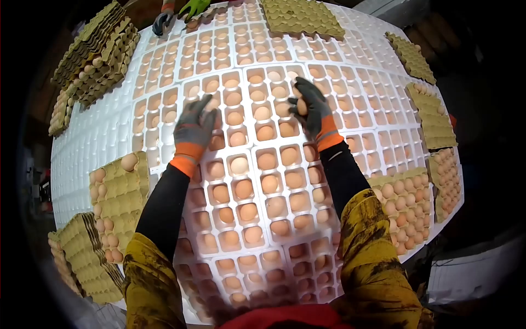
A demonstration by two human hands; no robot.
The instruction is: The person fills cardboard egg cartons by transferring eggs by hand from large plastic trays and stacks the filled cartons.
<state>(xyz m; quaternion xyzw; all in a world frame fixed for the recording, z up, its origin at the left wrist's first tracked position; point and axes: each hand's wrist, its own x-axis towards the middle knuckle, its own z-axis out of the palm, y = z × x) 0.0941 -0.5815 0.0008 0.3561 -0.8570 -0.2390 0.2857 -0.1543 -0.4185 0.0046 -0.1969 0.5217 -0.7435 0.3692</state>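
Observation:
My left hand [194,127], in a grey glove with an orange cuff, hovers over a white foam tray [205,255] of brown eggs. Its fingers are stretched and apart, close to an egg [212,102] that seems to sit in a cell. Over the tray to the right, my right hand [313,108], gloved the same way, curls its fingers around an egg [302,106]. Eggs fill the cells between my hands, such as a light egg [262,113]. My palms and some cells under them are hidden.
Cardboard egg trays stand around the edges: a tall stack [96,55], a partly filled tray [120,186], a full one [402,208] and an upturned-looking one [301,17]. At the far edge are another person's gloved hand [163,23] and a green glove [194,7].

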